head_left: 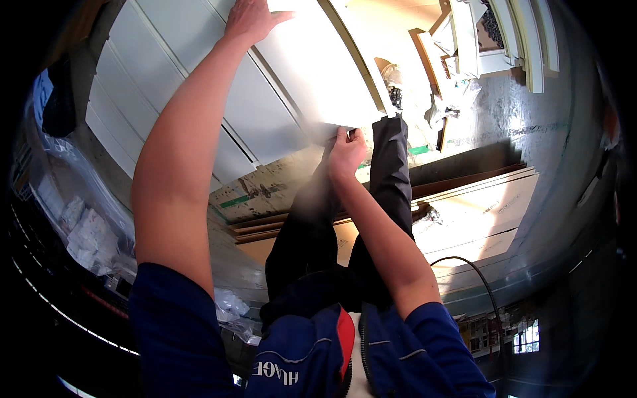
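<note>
Several long white panels (318, 73) lie side by side in front of me, with narrow gaps between them. My left hand (249, 21) reaches far over them and rests on the panels, thumb stretched out; its fingertips run up to the top of the picture. At the near edge of the brightly lit right-hand panel, my right hand (347, 154) has its fingers curled in, gripping that edge. What lies under the curled fingers is partly hidden.
Brown and cream flat boards (478, 212) are stacked on the floor to the right of my legs. Long pale strips (524, 40) stand at the far right, near cardboard pieces (428, 60). Clear plastic wrap (86, 225) lies at left. A black cable (488, 282) curves at right.
</note>
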`<action>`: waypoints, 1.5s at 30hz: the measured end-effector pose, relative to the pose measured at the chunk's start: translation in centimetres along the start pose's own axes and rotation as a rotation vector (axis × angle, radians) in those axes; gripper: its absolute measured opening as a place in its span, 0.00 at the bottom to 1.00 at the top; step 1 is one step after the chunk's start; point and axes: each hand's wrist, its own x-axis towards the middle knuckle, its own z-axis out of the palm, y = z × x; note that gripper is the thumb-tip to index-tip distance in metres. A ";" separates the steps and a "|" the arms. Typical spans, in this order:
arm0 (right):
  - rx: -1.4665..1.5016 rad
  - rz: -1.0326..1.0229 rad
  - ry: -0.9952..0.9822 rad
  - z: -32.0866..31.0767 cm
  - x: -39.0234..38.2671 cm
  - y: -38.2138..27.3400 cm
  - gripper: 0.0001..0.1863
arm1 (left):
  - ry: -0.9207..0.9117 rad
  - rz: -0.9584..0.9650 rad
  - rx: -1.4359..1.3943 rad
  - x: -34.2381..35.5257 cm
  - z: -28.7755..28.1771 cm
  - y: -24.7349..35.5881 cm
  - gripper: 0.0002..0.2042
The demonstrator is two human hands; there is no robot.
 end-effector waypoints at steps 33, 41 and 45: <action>0.449 0.705 -0.405 1.9 -3.9 3.3 0.08 | -0.020 -1.139 -0.030 -18.3 1.0 4.4 0.69; 0.511 0.693 -0.347 2.7 -4.1 4.2 0.12 | -0.017 -1.125 0.026 -18.1 1.8 3.7 0.69; 0.520 0.692 -0.323 3.0 -4.2 4.3 0.13 | -0.009 -1.113 0.021 -18.1 2.1 3.5 0.68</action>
